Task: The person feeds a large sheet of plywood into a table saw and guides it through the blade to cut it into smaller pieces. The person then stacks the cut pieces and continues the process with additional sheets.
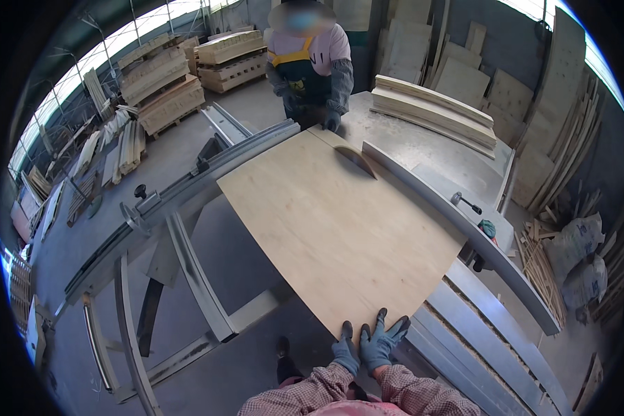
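Note:
A large light plywood sheet [347, 222] lies across a table saw in front of me. Its far part meets the dark curved saw blade [356, 162], and a cut line runs on beyond the blade to the far edge. My left hand [347, 352], in a grey-blue glove with dark fingertips, rests against the sheet's near corner, fingers stretched forward. Right beside it, my right hand [381, 343] lies on the near edge with its fingers spread. Both palms are at the edge, and neither hand wraps round the sheet.
Across the saw a co-worker [312, 69] has a gloved hand [331, 122] at the sheet's far edge. A long metal fence [457, 229] runs along the right. Stacked boards [433, 114] lie on the table behind it. A metal outrigger frame [194, 277] extends at left.

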Tool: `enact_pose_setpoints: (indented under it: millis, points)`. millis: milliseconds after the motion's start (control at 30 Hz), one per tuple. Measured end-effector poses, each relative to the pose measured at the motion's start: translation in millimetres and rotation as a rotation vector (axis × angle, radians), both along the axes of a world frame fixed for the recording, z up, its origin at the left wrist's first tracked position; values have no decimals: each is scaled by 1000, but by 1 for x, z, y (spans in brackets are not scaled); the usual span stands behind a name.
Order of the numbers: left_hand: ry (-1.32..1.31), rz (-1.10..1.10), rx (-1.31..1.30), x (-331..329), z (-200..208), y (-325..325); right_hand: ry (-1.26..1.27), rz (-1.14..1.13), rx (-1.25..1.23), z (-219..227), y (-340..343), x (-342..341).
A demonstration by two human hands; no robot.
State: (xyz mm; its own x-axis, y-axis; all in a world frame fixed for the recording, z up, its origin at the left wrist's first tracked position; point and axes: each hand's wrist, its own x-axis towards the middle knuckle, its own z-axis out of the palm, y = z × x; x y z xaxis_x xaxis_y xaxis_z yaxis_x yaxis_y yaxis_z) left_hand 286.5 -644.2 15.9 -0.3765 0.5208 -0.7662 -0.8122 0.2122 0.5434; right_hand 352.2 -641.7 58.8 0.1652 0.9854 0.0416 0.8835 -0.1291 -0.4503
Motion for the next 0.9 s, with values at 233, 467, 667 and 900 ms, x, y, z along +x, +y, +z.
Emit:
enact_pose_setpoints:
  millis: [233,467,667,900]
  points:
    - [-12,30,36,-9,-26,3,11,23,15,3,1,-8]
    - [19,-17,-50,-9,-5,0,-38,34,51,-3,0,-7]
    - [28,1,-50,-4,6,3,-35,8,33,-3,0,-3]
    - [-70,41,69,-1,1,5,-41,-15,18,-10,3,0]
